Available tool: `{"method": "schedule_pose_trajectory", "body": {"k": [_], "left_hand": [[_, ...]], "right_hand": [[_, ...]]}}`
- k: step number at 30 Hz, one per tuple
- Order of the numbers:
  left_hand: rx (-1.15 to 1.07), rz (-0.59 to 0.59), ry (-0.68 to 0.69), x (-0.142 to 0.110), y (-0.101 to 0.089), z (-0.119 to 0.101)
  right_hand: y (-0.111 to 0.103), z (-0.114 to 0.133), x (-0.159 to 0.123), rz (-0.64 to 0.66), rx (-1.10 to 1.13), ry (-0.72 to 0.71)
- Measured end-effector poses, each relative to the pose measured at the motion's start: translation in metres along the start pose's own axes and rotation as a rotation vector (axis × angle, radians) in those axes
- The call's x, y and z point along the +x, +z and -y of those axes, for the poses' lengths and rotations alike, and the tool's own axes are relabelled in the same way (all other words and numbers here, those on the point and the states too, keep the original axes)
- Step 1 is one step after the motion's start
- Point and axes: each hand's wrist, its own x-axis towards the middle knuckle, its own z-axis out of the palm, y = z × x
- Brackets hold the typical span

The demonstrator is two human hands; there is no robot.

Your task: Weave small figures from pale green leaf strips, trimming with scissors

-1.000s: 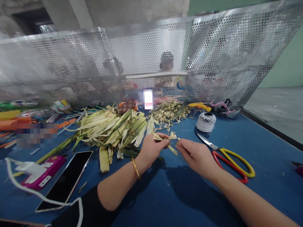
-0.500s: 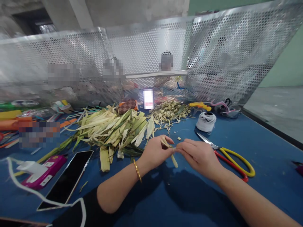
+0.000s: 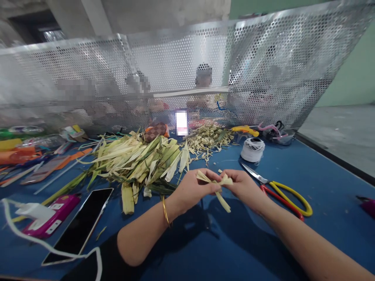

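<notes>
A pale corn husk strip (image 3: 223, 202) is held in front of me, its pieces crossing between my two hands and one end hanging down. My left hand (image 3: 191, 192), with a gold bangle on the wrist, is closed on the husk, thumb against fingers. On the other side my right hand (image 3: 243, 192) pinches the husk near its folded end; part of its fingers is hidden. Beyond my left hand lies a large pile of corn husks (image 3: 137, 160). Scissors (image 3: 279, 190) with red and yellow handles lie beside my right hand, blades apart.
A white thread spool (image 3: 252, 150) stands behind the scissors. Husk scraps (image 3: 208, 140) lie near a perforated metal screen (image 3: 181, 50), with people behind it. A black-screened phone (image 3: 80, 224), a magenta power strip (image 3: 54, 214) and a white cable (image 3: 33, 237) lie at left.
The crossing husk pieces now show more fully between my hands, and the hanging end has swung right. My right hand's fingers have shifted onto the folded end.
</notes>
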Motion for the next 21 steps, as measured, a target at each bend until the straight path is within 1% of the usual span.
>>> {"method": "schedule_pose_trajectory", "body": {"k": [3, 6, 8, 10, 13, 15, 17, 19, 21], "left_hand": [[-0.052, -0.15, -0.014, 0.004, -0.001, 0.002], [-0.056, -0.29, -0.009, 0.008, -0.005, 0.005], [-0.031, -0.342, -0.005, 0.01, -0.008, 0.005], [0.009, -0.359, -0.009, 0.011, -0.009, 0.006], [0.104, -0.332, -0.022, 0.012, -0.011, 0.008], [0.234, -0.295, -0.02, 0.012, -0.01, 0.01], [0.4, -0.25, 0.0, 0.009, -0.008, 0.011], [0.509, -0.194, 0.027, 0.007, -0.006, 0.011], [0.512, -0.102, 0.035, 0.004, -0.004, 0.011]], "right_hand": [[0.002, -0.004, -0.001, -0.024, -0.193, -0.102], [0.004, -0.002, -0.005, -0.075, -0.438, -0.211], [0.004, 0.002, -0.01, -0.109, -0.574, -0.298], [0.004, 0.005, -0.014, -0.134, -0.667, -0.406], [0.003, 0.008, -0.017, -0.139, -0.787, -0.575], [0.002, 0.009, -0.018, -0.116, -0.863, -0.669], [0.0, 0.01, -0.019, -0.095, -0.906, -0.724], [-0.001, 0.011, -0.018, -0.081, -0.876, -0.704], [-0.003, 0.012, -0.016, -0.068, -0.757, -0.587]]}}
